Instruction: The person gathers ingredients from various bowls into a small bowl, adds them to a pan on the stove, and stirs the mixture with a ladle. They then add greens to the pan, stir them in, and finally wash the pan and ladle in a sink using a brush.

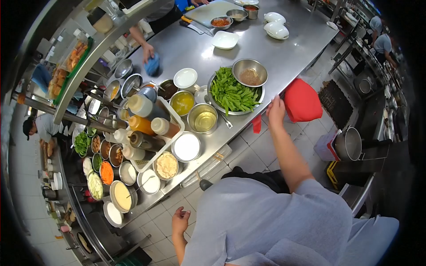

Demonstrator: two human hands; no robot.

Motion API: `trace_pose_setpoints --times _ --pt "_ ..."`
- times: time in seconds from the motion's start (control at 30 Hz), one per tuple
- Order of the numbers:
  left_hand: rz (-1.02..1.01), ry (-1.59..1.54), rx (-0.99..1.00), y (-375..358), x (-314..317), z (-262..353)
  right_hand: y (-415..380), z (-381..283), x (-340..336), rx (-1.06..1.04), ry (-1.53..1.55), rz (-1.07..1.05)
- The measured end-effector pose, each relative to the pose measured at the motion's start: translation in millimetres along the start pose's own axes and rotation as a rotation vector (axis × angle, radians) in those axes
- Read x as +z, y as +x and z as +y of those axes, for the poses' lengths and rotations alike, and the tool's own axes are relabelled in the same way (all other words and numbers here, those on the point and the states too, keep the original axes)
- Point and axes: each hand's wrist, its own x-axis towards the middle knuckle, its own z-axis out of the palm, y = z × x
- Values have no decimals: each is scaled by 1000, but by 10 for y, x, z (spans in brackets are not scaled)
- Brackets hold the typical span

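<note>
My right hand (pixel 276 111) is closed at the edge of the steel table, fingers wrapped on a bright red cloth (pixel 303 101). The cloth bulges out on the hand's right side, and a narrow red strip hangs down on its left. Just left of that hand, a steel bowl of green leaves (pixel 228 91) sits on the table, with a smaller bowl of brownish contents (pixel 250 73) resting over its rim. Low beside my body, my left hand (pixel 180 219) hangs with loosely bent fingers apart, holding nothing.
Sauce bottles (pixel 146 108) stand in a white basket (pixel 181 119) among several pots and bowls. Across the steel table (pixel 195 57), another person's hand (pixel 148 52) holds a blue cloth (pixel 152 65). A knife (pixel 193 25) lies near a cutting board. A pot (pixel 348 144) stands at right.
</note>
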Motion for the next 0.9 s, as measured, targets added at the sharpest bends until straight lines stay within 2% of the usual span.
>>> trace_pose_setpoints --times 0.03,0.13,0.2,0.23,0.3,0.33,0.4,0.43,0.5,0.63,0.67,0.73,0.8,0.83,0.87,0.9 --pt "11 26 -31 5 -21 -10 185 -73 36 -40 -44 -22" --pt "-11 116 -6 48 -48 36 558 -361 272 57 -89 -61" --pt "-22 123 11 44 -54 157 706 -501 392 217 -237 -220" --pt "-34 128 24 42 -55 203 863 -475 403 215 -234 -216" --pt "-37 107 26 78 -33 183 1075 -395 412 224 -456 -364" --pt "-41 84 21 88 -25 169 1102 -385 395 223 -455 -364" --pt "-32 124 41 42 -20 162 1128 -374 401 118 -413 -197" --pt "-25 163 60 -11 -20 164 1137 -382 401 124 -419 -205" --pt "-33 187 40 -113 -43 203 1194 -418 342 8 -242 -42" --pt "-8 219 63 -148 -26 59 1588 -267 115 86 -185 77" --pt "6 202 42 -162 -30 51 1665 -218 73 115 -175 89" --pt "48 166 107 -179 -68 133 1700 -81 -10 8 -58 52" --pt "121 164 178 -199 -187 257 2081 216 -195 128 -83 -26" --pt "185 134 204 -197 -252 279 2245 392 -284 122 -5 -68" --pt "247 108 236 -169 -316 298 2141 318 -250 174 -64 -54" --pt "326 31 239 -155 -389 350 2058 330 -238 170 2 -18"
